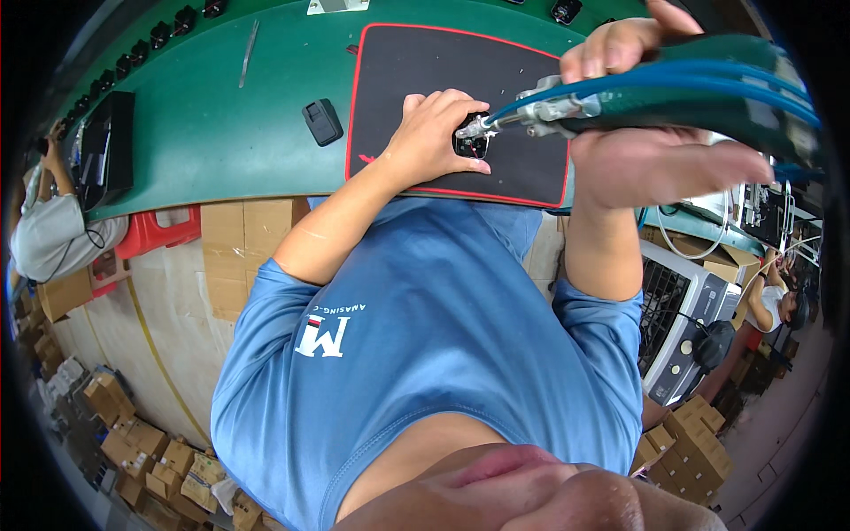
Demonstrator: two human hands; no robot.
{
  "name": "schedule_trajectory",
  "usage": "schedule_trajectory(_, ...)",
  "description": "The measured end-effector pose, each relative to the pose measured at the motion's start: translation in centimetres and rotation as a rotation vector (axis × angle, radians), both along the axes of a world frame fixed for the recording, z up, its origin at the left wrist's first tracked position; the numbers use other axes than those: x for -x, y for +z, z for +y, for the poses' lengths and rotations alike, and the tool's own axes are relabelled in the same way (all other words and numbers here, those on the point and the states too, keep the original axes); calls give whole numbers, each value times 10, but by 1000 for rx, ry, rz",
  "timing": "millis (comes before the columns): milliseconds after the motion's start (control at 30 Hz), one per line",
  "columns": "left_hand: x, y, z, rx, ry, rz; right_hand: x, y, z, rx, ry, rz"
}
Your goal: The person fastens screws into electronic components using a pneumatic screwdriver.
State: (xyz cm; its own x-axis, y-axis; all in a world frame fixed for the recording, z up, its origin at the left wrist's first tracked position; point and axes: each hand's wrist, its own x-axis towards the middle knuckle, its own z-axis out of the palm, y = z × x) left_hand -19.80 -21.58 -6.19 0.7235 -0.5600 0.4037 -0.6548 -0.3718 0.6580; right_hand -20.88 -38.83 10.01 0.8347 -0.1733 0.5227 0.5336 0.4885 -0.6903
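My left hand is closed around a small black square device whose inner parts face up, steadying it on a black mat with a red edge. In my right hand is a thick dark green hand tool with blue hoses and a metal front end. The fingers lie along its far side and the thumb side along the near one. Its tip points left and reaches the device beside my left fingertips. Whether the tip touches the device I cannot tell.
A black plastic casing and a thin metal strip lie on the green table. Several small black units line its far left, beyond a black bin. A grey machine stands at right. Co-workers sit at both sides.
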Motion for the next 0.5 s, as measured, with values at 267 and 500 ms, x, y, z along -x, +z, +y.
schedule_trajectory(267, 0, -3, 1, 33, -1, 0, -9, -31, 24, 85, -197, 139)
schedule_trajectory(500, -1, -4, 1, 25, 13, -5, -8, -48, 23, 266, -255, 120)
